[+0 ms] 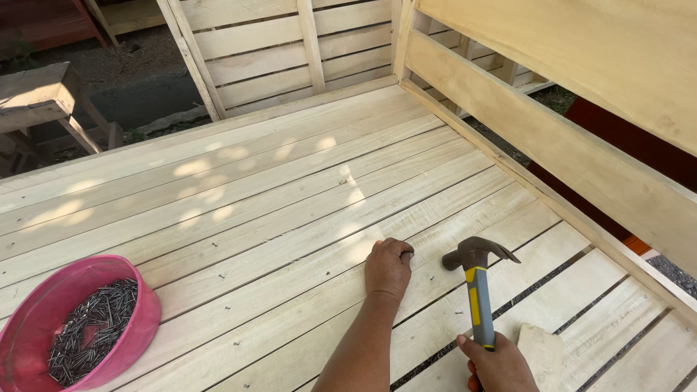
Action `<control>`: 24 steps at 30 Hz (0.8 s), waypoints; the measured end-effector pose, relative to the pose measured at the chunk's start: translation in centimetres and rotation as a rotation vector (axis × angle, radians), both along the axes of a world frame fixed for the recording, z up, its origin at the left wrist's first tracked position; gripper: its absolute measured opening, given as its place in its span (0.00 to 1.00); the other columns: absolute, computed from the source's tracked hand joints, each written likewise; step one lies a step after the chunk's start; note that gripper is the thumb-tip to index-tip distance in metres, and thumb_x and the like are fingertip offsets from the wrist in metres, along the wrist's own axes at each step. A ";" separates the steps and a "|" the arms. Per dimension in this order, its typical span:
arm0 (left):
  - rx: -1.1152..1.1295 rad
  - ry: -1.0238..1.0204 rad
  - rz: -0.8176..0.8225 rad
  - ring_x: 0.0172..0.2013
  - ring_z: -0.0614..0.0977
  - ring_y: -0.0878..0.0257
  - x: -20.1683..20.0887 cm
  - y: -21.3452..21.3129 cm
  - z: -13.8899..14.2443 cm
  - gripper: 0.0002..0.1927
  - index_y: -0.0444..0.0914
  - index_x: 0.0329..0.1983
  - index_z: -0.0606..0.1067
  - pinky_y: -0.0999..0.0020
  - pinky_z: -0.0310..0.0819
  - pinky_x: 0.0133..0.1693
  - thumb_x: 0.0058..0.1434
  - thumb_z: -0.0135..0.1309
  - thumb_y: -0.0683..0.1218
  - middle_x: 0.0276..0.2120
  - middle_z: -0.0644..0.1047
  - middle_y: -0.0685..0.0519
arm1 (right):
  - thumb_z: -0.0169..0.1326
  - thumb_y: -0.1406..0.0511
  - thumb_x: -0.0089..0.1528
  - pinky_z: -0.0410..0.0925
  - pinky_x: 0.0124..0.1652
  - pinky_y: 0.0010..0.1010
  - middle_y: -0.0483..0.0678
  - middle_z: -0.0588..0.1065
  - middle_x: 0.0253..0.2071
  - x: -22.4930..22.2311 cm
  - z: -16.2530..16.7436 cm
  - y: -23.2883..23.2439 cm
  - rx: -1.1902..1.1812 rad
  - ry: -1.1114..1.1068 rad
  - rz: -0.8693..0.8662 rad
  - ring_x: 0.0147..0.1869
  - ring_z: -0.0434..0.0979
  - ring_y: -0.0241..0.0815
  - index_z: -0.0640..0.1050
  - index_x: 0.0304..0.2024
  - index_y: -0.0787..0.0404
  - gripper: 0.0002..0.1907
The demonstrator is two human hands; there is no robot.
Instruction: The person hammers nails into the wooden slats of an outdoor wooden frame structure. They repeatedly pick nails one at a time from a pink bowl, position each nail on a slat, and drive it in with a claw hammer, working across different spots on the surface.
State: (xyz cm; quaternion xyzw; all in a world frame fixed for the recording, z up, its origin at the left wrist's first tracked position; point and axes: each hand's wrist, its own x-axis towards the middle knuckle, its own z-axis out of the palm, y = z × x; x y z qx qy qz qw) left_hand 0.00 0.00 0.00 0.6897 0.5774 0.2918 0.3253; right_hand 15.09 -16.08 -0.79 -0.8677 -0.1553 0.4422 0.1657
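The claw hammer (475,279) stands nearly upright over the pale plank deck (276,210), its dark steel head just right of the left hand (388,268) and its yellow and grey handle running down into the right hand (497,363) at the bottom edge of the view. The right hand is wrapped tight around the low end of that handle, fingers closed on the grip. The left hand rests on a plank just left of the hammer head, knuckles up and fingertips curled together as if pinching something small against the wood; whether a nail is between them cannot be told, since the fingers hide it. Far to the left of the hammer, at the deck's near edge, sits a pink plastic bowl (145,312) heaped with loose dark nails (91,330). Right of the hammer a slatted side rail (552,138) of the same pale timber rises along the deck, and a small offcut of wood (541,352) lies just beside the right hand. By its looks the hammer will be head-heavy and rigid, the rubbery grip giving sure purchase; holding it low on the handle, as here, gives the most swing, while a hold nearer the head would give finer control. The nails are light, stiff and sharp, best taken between thumb and forefinger.
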 end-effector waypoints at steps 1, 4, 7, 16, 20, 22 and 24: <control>0.004 0.000 0.001 0.49 0.78 0.64 0.2 0.0 0.0 0.04 0.47 0.36 0.83 0.67 0.75 0.53 0.63 0.58 0.47 0.42 0.81 0.64 | 0.64 0.51 0.62 0.73 0.31 0.36 0.50 0.72 0.27 1.3 0.1 -0.6 -0.018 -0.021 -0.027 0.23 0.73 0.41 0.74 0.56 0.69 0.32; 0.012 0.015 0.007 0.49 0.78 0.64 0.6 0.2 0.2 0.04 0.47 0.36 0.83 0.67 0.75 0.52 0.62 0.59 0.48 0.41 0.81 0.65 | 0.65 0.51 0.63 0.76 0.33 0.34 0.52 0.75 0.28 3.1 -0.2 -0.9 -0.067 -0.084 -0.043 0.24 0.76 0.41 0.73 0.57 0.69 0.33; 0.003 0.043 0.005 0.48 0.78 0.64 1.1 0.2 0.5 0.05 0.48 0.36 0.84 0.67 0.75 0.51 0.61 0.59 0.49 0.41 0.80 0.65 | 0.63 0.49 0.63 0.78 0.35 0.35 0.53 0.77 0.28 3.8 -0.4 -0.8 -0.099 -0.130 0.062 0.25 0.80 0.42 0.74 0.59 0.68 0.33; -0.002 0.075 0.008 0.47 0.78 0.65 2.3 0.5 1.1 0.05 0.51 0.35 0.84 0.68 0.75 0.51 0.61 0.59 0.51 0.39 0.81 0.67 | 0.61 0.45 0.64 0.73 0.34 0.29 0.50 0.78 0.30 2.8 1.1 0.6 -0.058 -0.254 0.344 0.28 0.78 0.35 0.78 0.53 0.63 0.30; 0.024 0.117 0.004 0.45 0.78 0.65 3.2 0.8 1.1 0.04 0.52 0.36 0.84 0.67 0.76 0.49 0.60 0.60 0.51 0.38 0.80 0.67 | 0.57 0.50 0.67 0.72 0.25 0.29 0.49 0.77 0.29 3.9 4.5 1.7 -0.139 -0.130 0.306 0.22 0.75 0.37 0.76 0.55 0.63 0.25; 0.036 0.133 -0.002 0.45 0.78 0.64 3.4 0.7 0.9 0.04 0.52 0.36 0.84 0.66 0.76 0.49 0.60 0.60 0.51 0.38 0.80 0.66 | 0.57 0.51 0.68 0.72 0.24 0.29 0.48 0.76 0.29 3.8 5.8 2.0 -0.135 -0.101 0.339 0.22 0.75 0.36 0.75 0.55 0.62 0.24; 0.053 0.144 -0.007 0.45 0.79 0.64 3.7 0.9 1.0 0.05 0.52 0.36 0.84 0.66 0.76 0.49 0.61 0.59 0.51 0.38 0.80 0.66 | 0.55 0.51 0.68 0.74 0.24 0.31 0.48 0.75 0.28 3.6 6.7 2.7 -0.125 -0.061 0.368 0.21 0.76 0.36 0.74 0.56 0.61 0.23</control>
